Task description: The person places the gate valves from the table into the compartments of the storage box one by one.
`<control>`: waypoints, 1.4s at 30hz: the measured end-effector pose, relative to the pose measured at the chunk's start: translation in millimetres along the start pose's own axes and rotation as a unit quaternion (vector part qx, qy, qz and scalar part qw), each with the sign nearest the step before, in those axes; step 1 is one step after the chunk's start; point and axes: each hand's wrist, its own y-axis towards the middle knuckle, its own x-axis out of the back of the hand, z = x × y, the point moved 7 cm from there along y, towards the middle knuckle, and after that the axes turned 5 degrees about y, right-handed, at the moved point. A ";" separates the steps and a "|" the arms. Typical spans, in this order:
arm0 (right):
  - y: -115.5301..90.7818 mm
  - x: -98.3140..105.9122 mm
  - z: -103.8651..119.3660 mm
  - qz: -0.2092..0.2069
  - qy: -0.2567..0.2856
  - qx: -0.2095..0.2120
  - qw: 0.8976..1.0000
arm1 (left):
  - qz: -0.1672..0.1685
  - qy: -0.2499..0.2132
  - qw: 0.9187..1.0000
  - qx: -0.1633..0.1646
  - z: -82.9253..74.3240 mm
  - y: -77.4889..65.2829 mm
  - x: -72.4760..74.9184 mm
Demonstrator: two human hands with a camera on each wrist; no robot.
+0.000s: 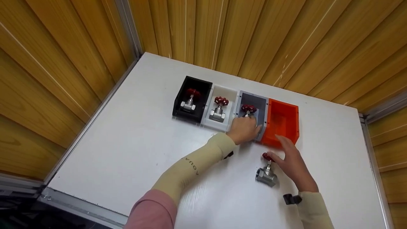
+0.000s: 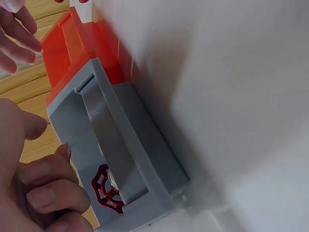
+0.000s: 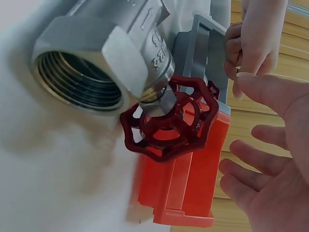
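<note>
My left hand [image 1: 244,129] hovers over the front of the grey bin [image 1: 254,94], its fingers loosely curled around nothing, as the left wrist view shows. Inside that bin lies a gate valve with a red handwheel [image 1: 248,108], its body mostly hidden by the hand and the bin's front lip. My right hand [image 1: 294,162] is spread beside a second gate valve [image 1: 266,176] on the white table, thumb right at its red handwheel. Up close in the right wrist view, this steel valve body [image 3: 130,38] shows a threaded opening; thumb and fingers [image 3: 241,164] are apart.
An orange bin [image 1: 281,124] without a valve adjoins the grey one on the right. To the left stand a white bin [image 1: 227,90] and a black bin [image 1: 198,81], each holding a red-handled valve. Wood-panelled walls [image 1: 238,35] border the table [image 1: 133,127].
</note>
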 end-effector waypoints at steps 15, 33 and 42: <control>-17.5 -10.0 -14.0 0.006 0.004 0.005 1.000 | 0.011 -0.007 1.000 0.002 -6.2 2.5 -4.2; -29.5 -31.3 -31.7 0.055 0.006 -0.036 0.998 | 0.002 0.000 1.000 -0.002 -21.4 4.7 -5.7; -36.2 -35.8 -33.1 0.082 -0.017 -0.035 0.996 | 0.024 0.002 1.000 -0.006 -31.1 7.6 -6.9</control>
